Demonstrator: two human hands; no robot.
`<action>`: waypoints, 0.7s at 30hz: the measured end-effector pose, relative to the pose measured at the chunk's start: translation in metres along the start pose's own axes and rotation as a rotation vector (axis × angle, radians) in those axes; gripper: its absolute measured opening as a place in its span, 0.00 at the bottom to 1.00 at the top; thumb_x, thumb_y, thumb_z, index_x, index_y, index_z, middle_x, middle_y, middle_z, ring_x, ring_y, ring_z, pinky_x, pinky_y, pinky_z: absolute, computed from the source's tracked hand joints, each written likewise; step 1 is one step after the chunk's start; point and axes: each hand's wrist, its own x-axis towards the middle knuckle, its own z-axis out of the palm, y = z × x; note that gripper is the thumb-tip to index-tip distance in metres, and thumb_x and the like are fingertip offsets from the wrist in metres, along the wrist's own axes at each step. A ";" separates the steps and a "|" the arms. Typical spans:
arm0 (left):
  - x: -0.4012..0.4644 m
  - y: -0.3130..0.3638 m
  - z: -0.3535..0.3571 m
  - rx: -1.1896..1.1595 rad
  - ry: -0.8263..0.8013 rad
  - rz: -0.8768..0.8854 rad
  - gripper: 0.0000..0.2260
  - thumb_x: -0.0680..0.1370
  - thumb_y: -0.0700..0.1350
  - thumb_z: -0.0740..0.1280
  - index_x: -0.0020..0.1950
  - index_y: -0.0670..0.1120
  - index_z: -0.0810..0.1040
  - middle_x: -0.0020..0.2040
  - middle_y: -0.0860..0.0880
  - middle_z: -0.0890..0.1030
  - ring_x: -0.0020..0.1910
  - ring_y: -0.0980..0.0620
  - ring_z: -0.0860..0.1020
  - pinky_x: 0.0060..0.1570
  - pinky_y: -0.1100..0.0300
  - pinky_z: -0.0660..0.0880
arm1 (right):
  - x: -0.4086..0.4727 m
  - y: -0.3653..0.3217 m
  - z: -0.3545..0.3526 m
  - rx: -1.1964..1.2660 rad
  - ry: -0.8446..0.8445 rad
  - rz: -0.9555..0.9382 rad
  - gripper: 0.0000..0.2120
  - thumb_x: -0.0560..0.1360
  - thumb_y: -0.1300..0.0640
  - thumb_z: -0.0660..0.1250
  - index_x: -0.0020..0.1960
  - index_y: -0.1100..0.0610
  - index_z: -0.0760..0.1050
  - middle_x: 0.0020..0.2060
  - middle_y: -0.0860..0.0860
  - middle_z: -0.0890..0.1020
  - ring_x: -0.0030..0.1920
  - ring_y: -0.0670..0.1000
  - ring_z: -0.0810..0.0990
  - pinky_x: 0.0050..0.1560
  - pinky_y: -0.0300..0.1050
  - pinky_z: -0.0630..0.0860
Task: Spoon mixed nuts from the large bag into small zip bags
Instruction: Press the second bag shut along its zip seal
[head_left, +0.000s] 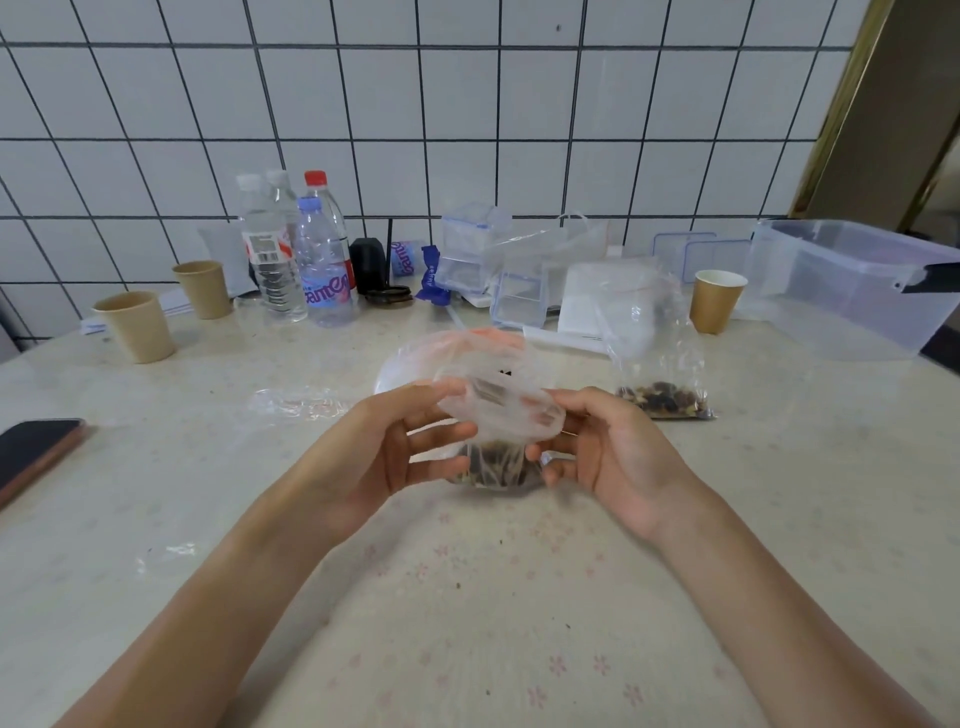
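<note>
Your left hand (400, 441) and right hand (608, 447) meet over the middle of the table (467, 597), each with fingers curled onto a side of a small zip bag (498, 426). The bag is blurred, so you cannot make out whether its mouth is sealed; dark nuts show at its bottom, partly hidden behind your fingertips. Just beyond it lies a larger clear bag (452, 353) with a reddish edge, mostly covered by the one you hold, its contents unreadable.

To the right, a second small bag (660, 364) stands upright with nuts settled at its base. Far across the table stand water bottles (296, 254), three paper cups, one at far right (714, 301), and stacked clear containers (478, 254). A big clear tub (852, 280) is cut off at the right edge, and a phone (36, 452) is cut off at the left.
</note>
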 end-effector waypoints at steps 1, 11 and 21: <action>0.000 0.001 -0.001 -0.008 0.002 0.010 0.16 0.70 0.50 0.79 0.56 0.47 0.88 0.48 0.49 0.84 0.51 0.49 0.86 0.45 0.55 0.83 | 0.000 0.000 -0.001 0.018 -0.025 -0.004 0.11 0.78 0.58 0.65 0.53 0.62 0.83 0.41 0.58 0.81 0.37 0.55 0.81 0.30 0.46 0.75; 0.003 -0.009 0.002 0.346 0.406 0.350 0.09 0.73 0.37 0.77 0.40 0.44 0.78 0.34 0.47 0.81 0.30 0.51 0.77 0.29 0.58 0.77 | -0.002 0.013 0.009 -0.635 0.336 -0.662 0.09 0.75 0.64 0.74 0.46 0.50 0.82 0.32 0.51 0.82 0.30 0.48 0.79 0.31 0.42 0.78; 0.003 -0.017 0.007 0.560 0.339 0.281 0.16 0.77 0.53 0.75 0.47 0.40 0.79 0.36 0.42 0.81 0.34 0.46 0.82 0.35 0.51 0.83 | 0.004 0.009 0.012 -0.260 0.336 -0.137 0.09 0.79 0.55 0.71 0.46 0.58 0.73 0.27 0.54 0.74 0.22 0.54 0.71 0.26 0.44 0.72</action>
